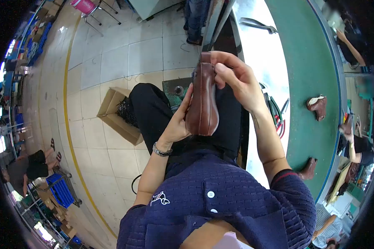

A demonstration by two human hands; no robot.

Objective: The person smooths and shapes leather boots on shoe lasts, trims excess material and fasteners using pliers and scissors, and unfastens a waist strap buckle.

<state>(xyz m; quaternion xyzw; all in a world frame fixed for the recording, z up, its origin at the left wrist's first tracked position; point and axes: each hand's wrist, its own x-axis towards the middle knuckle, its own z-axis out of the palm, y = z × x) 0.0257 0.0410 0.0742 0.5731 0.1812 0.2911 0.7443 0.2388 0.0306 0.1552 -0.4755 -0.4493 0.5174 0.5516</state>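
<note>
A brown leather boot [202,99] with a seam down its middle is held above my lap, its rounded end toward me. My left hand [179,124] wraps the left side of the boot, a beaded bracelet on the wrist. At the boot's far end my right hand [234,76] pinches the edge near the top with thumb and fingers. Whether a small item sits between those fingertips is too small to tell.
To the right, a white work surface [259,50] holds pincers [257,25] and red- and green-handled tools [274,110]. Beyond it runs a green table [299,87] with brown boots [317,108]. A cardboard box [120,116] stands on the floor at left. Other people are on both sides.
</note>
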